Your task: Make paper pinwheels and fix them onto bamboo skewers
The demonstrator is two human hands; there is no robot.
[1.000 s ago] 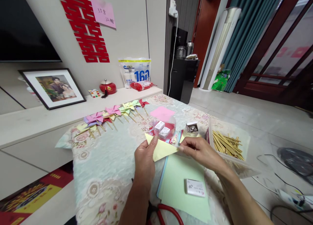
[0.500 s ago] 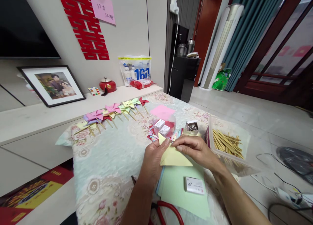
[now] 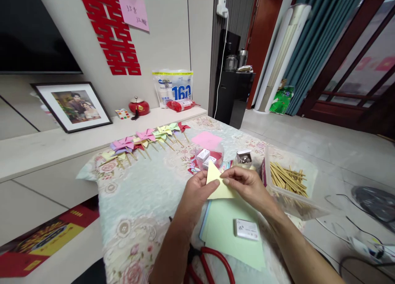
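- The left hand (image 3: pixel 196 193) pinches the left edge of a folded yellow paper (image 3: pixel 217 182), thumb on top and fingers curled shut behind it.
- The right hand (image 3: pixel 249 187) closes on the same paper from the right, fingertips pressed on its face near the middle.
- The yellow paper is a triangle with one corner pointing up, held between both hands just above the desk (image 3: pixel 138 201), over the near edge of a stack of pale green sheets (image 3: pixel 228 234).
- A small white box (image 3: pixel 246 229) lies on that stack, near the right wrist.
- Red-handled scissors (image 3: pixel 212 261) lie on the desk at the near edge, below the stack.
- Just beyond the hands stands a clear round tub (image 3: pixel 208 157) with small white boxes in it and a pink sheet (image 3: pixel 206 139) on top; beside it to the right is a small open box of metal pins (image 3: pixel 243 158).
- To the right, a clear plastic tray (image 3: pixel 293 181) holds wooden sticks.
- Farther back on the left, a row of finished paper pinwheels (image 3: pixel 145 140) in pink, yellow, green and red lies on the flowered cloth.
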